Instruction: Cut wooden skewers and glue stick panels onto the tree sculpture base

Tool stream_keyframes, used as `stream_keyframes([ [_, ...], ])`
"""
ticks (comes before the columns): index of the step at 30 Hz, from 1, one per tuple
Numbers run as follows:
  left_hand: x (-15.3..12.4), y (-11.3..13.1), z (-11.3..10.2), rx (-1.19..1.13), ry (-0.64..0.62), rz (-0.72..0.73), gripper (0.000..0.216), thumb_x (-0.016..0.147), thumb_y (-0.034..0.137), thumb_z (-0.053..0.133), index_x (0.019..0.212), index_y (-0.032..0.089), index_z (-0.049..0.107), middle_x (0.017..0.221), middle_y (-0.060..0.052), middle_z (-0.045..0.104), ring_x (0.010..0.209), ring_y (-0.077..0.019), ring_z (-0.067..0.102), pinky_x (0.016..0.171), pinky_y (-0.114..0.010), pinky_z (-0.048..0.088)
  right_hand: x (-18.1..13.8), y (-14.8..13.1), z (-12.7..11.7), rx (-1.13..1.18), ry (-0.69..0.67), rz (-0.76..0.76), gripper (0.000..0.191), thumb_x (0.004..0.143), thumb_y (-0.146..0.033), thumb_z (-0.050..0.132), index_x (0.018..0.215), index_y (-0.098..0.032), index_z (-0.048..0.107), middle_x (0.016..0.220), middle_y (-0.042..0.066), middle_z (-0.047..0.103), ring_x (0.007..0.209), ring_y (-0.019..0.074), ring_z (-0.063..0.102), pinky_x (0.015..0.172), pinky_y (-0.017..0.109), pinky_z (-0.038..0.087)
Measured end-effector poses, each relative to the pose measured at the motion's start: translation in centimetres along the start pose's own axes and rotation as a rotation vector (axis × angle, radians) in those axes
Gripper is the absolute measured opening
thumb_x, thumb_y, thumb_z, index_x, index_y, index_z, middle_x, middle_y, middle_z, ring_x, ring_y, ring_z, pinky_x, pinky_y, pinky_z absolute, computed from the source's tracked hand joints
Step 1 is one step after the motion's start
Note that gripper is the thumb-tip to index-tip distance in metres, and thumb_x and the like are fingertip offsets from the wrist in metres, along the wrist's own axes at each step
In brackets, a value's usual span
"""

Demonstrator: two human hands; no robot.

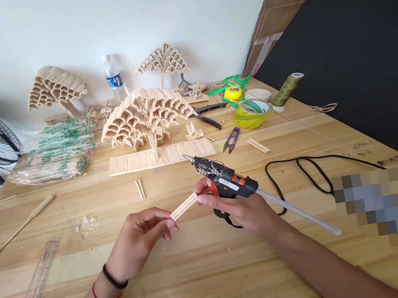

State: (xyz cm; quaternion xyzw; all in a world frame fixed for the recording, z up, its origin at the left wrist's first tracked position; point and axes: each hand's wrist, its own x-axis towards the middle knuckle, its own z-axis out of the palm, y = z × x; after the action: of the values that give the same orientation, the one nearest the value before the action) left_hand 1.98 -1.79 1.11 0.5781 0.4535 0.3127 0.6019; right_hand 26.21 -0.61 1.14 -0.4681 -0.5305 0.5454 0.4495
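Just above the front of the wooden tabletop (190, 286), a short row of pale wooden sticks (184, 206), three as far as can be counted, spans the gap between your hands. Your left hand (141, 238) is closed to a pinch, thumb and fingertips on the row's left end; your right hand (245, 212) curls around the black-and-orange hot glue gun (226, 177) while its thumb and forefinger meet the other end. That double duty seems the hard part, so let the left pinch carry most of the load and use the right fingertips only to square the ends. Press evenly rather than squeezing one corner; sticks this thin would likely slide out of line. The nozzle (188, 158) points away from you, clear of your fingers; holding it at that angle seems wise, since a turn of the wrist could swing it towards your left hand. Mind too the translucent glue stick (299, 211) jutting from the gun's rear and the black cord (284, 160) beyond your right wrist, which might snag.
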Motion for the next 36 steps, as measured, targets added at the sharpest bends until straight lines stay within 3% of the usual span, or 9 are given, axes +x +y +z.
stream_keyframes([
  [7, 0.08, 0.16, 0.00, -0.048, -0.010, 0.007, 0.027, 0.092, 0.040, 0.071, 0.084, 0.015, 0.078, 0.077, -0.006, 0.074, 0.064, -0.0107, 0.061, 0.065, -0.022, 0.053, 0.12, 0.52, 0.12, 0.020, 0.045, 0.005, 0.027, 0.082, -0.044, 0.079, 0.093, -0.022, 0.067, 0.095, 0.001, 0.070, 0.085, 0.0187, 0.067, 0.079, 0.032, 0.051],
  [23, -0.05, -0.18, 0.02, 0.034, 0.026, 0.008, 0.031, 0.094, 0.044, 0.068, 0.085, 0.015, 0.073, 0.078, -0.005, 0.072, 0.067, -0.0118, 0.061, 0.065, -0.024, 0.050, -0.09, 0.23, 0.16, -0.023, 0.011, 0.028, 0.026, 0.083, -0.046, 0.076, 0.091, -0.022, 0.068, 0.092, 0.002, 0.071, 0.085, 0.0215, 0.069, 0.080, 0.035, 0.051],
  [36, 0.31, 0.24, 0.49, -0.135, 0.154, 0.079, 0.024, 0.089, 0.037, 0.076, 0.090, 0.014, 0.069, 0.077, -0.006, 0.076, 0.066, -0.0145, 0.070, 0.063, -0.026, 0.056, -0.05, -0.40, 0.43, -0.082, 0.019, 0.061, 0.027, 0.080, -0.045, 0.077, 0.089, -0.022, 0.068, 0.087, 0.002, 0.072, 0.077, 0.0189, 0.065, 0.070, 0.032, 0.049],
])
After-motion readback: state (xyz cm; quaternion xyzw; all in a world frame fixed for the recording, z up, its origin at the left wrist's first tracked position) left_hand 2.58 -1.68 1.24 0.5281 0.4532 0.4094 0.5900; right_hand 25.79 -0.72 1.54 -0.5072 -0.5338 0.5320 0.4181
